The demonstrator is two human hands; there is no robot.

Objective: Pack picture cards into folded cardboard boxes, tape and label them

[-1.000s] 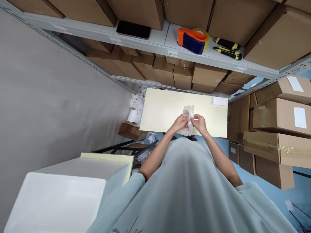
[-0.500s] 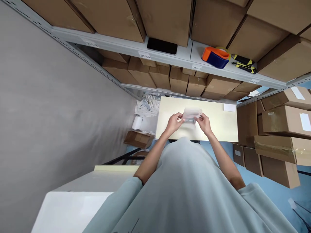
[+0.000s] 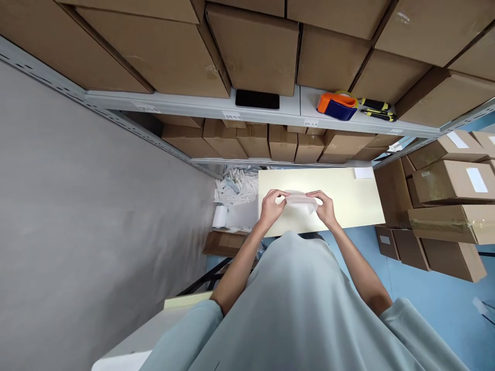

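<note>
- The pouch is between the left hand and the right hand, over the table.
- A paper stack lies at the table's far right corner.
- Beyond the table, a shelf bears, left to right, phone, tape dispenser, cutters; boxes stand behind them.
- Left of the table: scraps, a roll before them.
- Right: stacked cartons.

A thin, translucent whitish film, tinged faintly pink, spans crosswise between fingers at its 9 and 3 o'clock ends, a loose corner pointing toward 4 o'clock. It is over the table, toward 9 o'clock from the middle.
</note>
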